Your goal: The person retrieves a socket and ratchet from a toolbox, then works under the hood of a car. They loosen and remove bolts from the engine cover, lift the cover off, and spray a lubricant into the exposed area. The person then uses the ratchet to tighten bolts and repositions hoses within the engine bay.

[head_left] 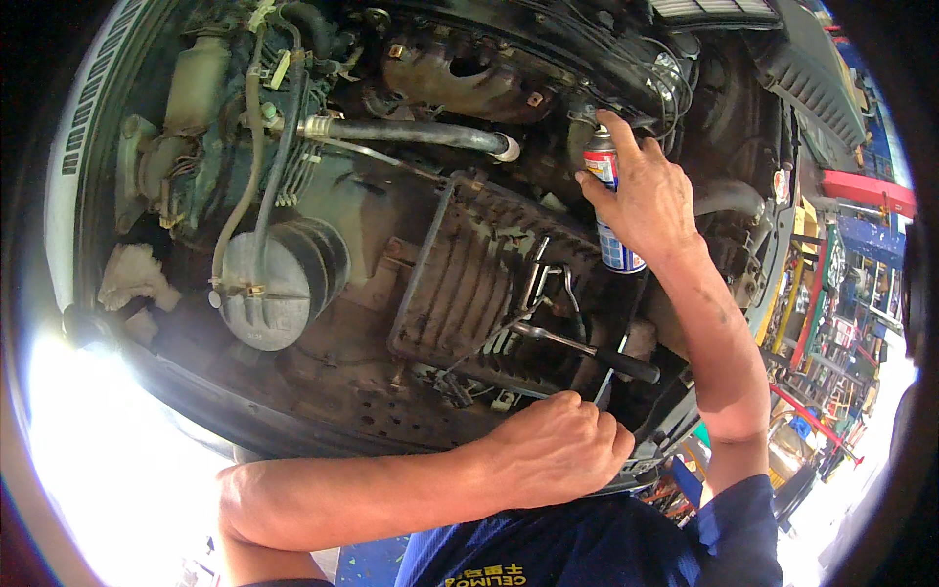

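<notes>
My right hand is wrapped round a spray can with a red, white and blue body. Its index finger lies on the can's top, and the can stands upright over the right part of the engine bay. Closed into a fist, my left hand is at the front edge of the bay; its fingertips are turned under, so anything inside them is hidden. Between the hands, a ratchet with a dark handle and a chrome socket bar lie across a ribbed black air filter box.
A silver cylindrical canister with hoses stands on the left, near a crumpled pale rag. A thick black hose with a pale end runs below the rusty heat shield. Cluttered workshop shelves stand beyond the right side.
</notes>
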`<state>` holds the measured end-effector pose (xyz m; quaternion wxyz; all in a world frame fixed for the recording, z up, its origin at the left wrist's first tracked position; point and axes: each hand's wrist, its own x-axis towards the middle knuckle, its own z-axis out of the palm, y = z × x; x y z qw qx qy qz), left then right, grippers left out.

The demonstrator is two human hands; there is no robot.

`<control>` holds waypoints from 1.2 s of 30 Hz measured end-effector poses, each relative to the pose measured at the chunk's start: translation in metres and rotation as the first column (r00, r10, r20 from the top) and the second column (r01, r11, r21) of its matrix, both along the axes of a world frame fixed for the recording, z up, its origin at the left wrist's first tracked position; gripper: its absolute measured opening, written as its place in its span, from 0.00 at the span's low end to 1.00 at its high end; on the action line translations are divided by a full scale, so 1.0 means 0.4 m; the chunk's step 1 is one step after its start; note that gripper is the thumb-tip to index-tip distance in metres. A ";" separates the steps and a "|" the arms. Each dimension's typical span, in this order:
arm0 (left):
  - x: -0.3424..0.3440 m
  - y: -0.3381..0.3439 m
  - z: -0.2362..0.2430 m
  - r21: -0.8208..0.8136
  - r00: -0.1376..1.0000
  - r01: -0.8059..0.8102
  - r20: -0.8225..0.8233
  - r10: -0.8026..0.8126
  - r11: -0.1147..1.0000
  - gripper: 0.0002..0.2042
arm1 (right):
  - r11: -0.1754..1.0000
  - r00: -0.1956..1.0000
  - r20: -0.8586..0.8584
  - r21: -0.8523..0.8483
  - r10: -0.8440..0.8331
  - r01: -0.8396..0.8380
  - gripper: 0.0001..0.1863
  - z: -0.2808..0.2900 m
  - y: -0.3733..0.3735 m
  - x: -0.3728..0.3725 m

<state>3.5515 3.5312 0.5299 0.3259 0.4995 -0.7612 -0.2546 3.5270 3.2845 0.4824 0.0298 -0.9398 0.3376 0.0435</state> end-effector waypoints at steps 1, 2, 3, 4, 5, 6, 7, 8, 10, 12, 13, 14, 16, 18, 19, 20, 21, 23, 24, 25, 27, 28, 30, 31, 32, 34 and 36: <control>0.000 0.000 0.000 -0.009 1.000 -0.003 0.016 0.003 1.000 0.05 | 1.000 1.000 0.005 -0.004 0.002 -0.002 0.39 0.001 0.000 0.002; 0.000 0.001 0.001 -0.014 1.000 -0.006 0.028 0.006 1.000 0.05 | 1.000 0.999 0.041 -0.007 0.022 -0.021 0.39 0.002 0.001 0.006; 0.000 0.001 0.001 -0.018 0.999 -0.008 0.041 0.009 1.000 0.06 | 0.999 0.996 0.077 -0.010 0.042 -0.041 0.39 0.003 0.002 0.012; -0.001 0.001 0.001 -0.018 0.999 -0.011 0.036 0.012 1.000 0.06 | 0.998 0.992 0.111 -0.014 0.061 -0.060 0.38 0.004 0.003 0.019; -0.001 0.001 0.001 -0.016 0.999 -0.014 0.029 0.014 1.000 0.06 | 0.996 0.986 0.137 -0.017 0.094 -0.093 0.38 0.005 0.003 0.028; -0.001 0.001 0.000 -0.007 1.000 -0.014 0.022 0.014 1.000 0.06 | 0.992 0.979 0.162 -0.021 0.127 -0.125 0.38 0.004 0.002 0.040; -0.001 0.001 0.001 -0.006 1.000 -0.017 0.021 0.017 1.000 0.06 | 0.987 0.969 0.189 -0.025 0.160 -0.158 0.38 0.003 0.001 0.053; -0.002 0.001 0.001 0.003 1.000 -0.018 0.020 0.018 1.000 0.06 | 0.984 0.963 0.202 -0.036 0.181 -0.177 0.38 0.000 0.000 0.068; -0.003 0.002 0.002 0.021 1.000 -0.017 0.016 0.017 1.000 0.06 | 0.979 0.959 0.195 -0.023 0.204 -0.204 0.38 -0.010 -0.004 0.099; -0.004 0.002 0.003 0.048 1.000 -0.007 0.010 0.006 0.999 0.06 | 0.973 0.958 0.172 -0.036 0.229 -0.226 0.38 -0.025 -0.008 0.127; -0.005 0.003 0.004 0.050 1.000 -0.012 0.012 0.012 0.999 0.06 | 0.972 0.960 0.155 -0.032 0.233 -0.231 0.38 -0.032 -0.011 0.140; -0.006 0.003 0.006 0.061 1.000 -0.013 0.013 0.012 0.998 0.06 | 0.970 0.959 0.145 -0.031 0.243 -0.242 0.38 -0.042 -0.013 0.153; -0.007 0.005 0.008 0.076 1.000 -0.010 0.023 0.008 0.997 0.07 | 0.967 0.960 0.111 -0.028 0.255 -0.254 0.38 -0.058 -0.018 0.172; -0.009 0.007 0.009 0.080 0.999 -0.010 0.034 0.007 0.997 0.07 | 0.964 0.959 0.097 -0.024 0.265 -0.264 0.38 -0.072 -0.022 0.184; -0.010 0.008 0.008 0.079 0.999 -0.008 0.039 0.005 0.997 0.07 | 0.965 0.961 0.087 -0.023 0.264 -0.263 0.38 -0.077 -0.023 0.187; -0.011 0.009 0.008 0.080 0.999 -0.011 0.038 0.008 0.997 0.08 | 0.963 0.958 0.094 -0.021 0.270 -0.270 0.38 -0.081 -0.024 0.188; -0.012 0.009 0.007 0.086 1.000 -0.009 0.029 0.007 0.996 0.08 | 0.963 0.958 0.093 -0.019 0.270 -0.269 0.38 -0.085 -0.025 0.189; -0.015 0.010 0.004 0.081 1.000 -0.008 0.023 0.006 0.997 0.08 | 0.965 0.962 0.078 -0.011 0.263 -0.263 0.39 -0.088 -0.026 0.190; -0.017 0.010 0.002 0.080 1.000 -0.004 0.017 0.002 0.997 0.08 | 0.967 0.965 0.065 -0.006 0.256 -0.256 0.39 -0.090 -0.027 0.192; -0.019 0.010 0.001 0.077 1.000 -0.009 0.015 0.008 0.997 0.08 | 0.969 0.967 0.056 -0.003 0.249 -0.249 0.39 -0.090 -0.028 0.195; -0.023 0.011 -0.001 0.082 1.000 -0.007 0.005 0.007 0.997 0.08 | 0.965 0.962 0.070 -0.024 0.263 -0.262 0.38 -0.092 -0.031 0.205; -0.024 0.011 -0.002 0.080 1.000 -0.012 0.006 0.012 0.997 0.08 | 0.963 0.959 0.079 -0.036 0.271 -0.269 0.38 -0.094 -0.033 0.212; -0.026 0.012 -0.002 0.109 1.000 0.005 -0.014 -0.004 0.994 0.08 | 0.960 0.957 0.075 -0.033 0.279 -0.277 0.38 -0.099 -0.038 0.229; -0.027 0.013 -0.002 0.101 1.000 0.002 -0.008 -0.002 0.995 0.08 | 0.957 0.953 0.086 -0.034 0.290 -0.288 0.39 -0.104 -0.040 0.239; -0.027 0.014 -0.002 0.105 1.000 0.007 -0.009 -0.006 0.994 0.09 | 0.953 0.950 0.076 -0.040 0.302 -0.300 0.38 -0.109 -0.042 0.248; -0.028 0.014 -0.003 0.123 1.000 0.014 -0.027 -0.011 0.992 0.09 | 0.939 0.935 0.091 -0.056 0.343 -0.339 0.38 -0.123 -0.046 0.267; -0.029 0.012 -0.005 0.156 0.997 0.024 -0.076 -0.012 0.987 0.09 | 0.936 0.934 0.065 -0.057 0.351 -0.347 0.39 -0.140 -0.049 0.283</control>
